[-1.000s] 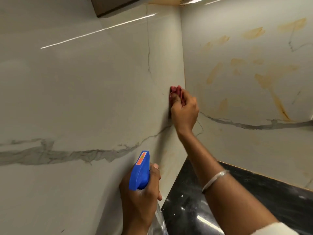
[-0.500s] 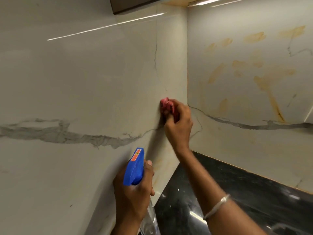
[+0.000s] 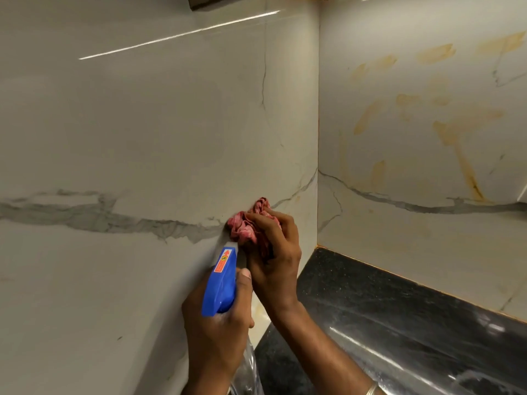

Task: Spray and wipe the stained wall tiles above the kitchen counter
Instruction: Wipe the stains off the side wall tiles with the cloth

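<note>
Rag (image 3: 246, 223) under right hand (image 3: 275, 255), on tiles (image 3: 142, 138)

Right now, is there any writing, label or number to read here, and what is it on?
Orange sticker on the blue spray bottle: its print is too blurred to read.
Wall tiles, red cloth, black counter: no text visible.
</note>
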